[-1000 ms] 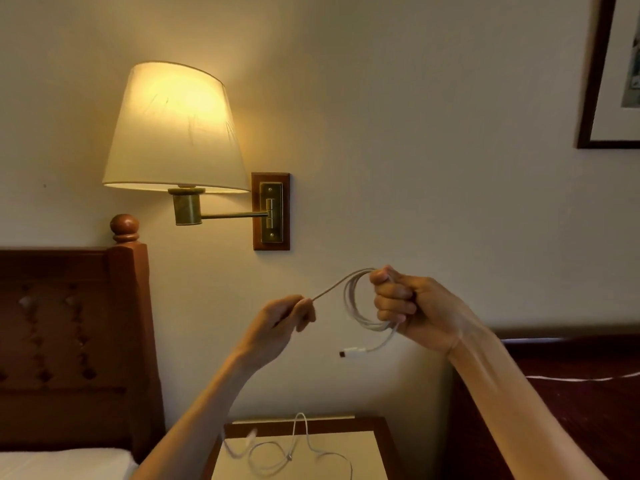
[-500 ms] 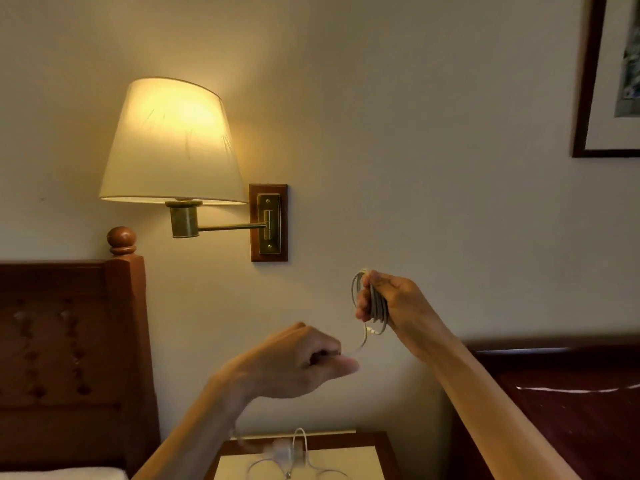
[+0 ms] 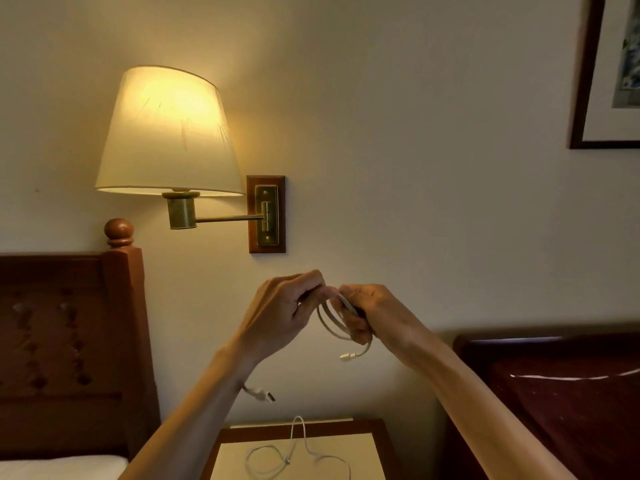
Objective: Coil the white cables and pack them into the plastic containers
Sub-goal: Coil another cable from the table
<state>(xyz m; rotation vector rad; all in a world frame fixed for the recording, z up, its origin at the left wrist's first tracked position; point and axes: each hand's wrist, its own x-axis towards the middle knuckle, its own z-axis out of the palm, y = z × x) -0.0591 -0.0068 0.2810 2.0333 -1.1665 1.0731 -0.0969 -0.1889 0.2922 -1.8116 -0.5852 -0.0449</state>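
Your right hand (image 3: 372, 315) grips the coiled white cable (image 3: 332, 323) chest-high before the wall, loops hanging just left of its fingers. Your left hand (image 3: 282, 313), nearer the free run, pinches the strand at the coil's top. The USB plug (image 3: 264, 394) dangles below your left wrist, so that tail probably wraps next.

Your left hand (image 3: 284, 313) and right hand (image 3: 377, 313), below the wall lamp (image 3: 169, 133), are bare; both forearms show no sleeves, rings or watch.
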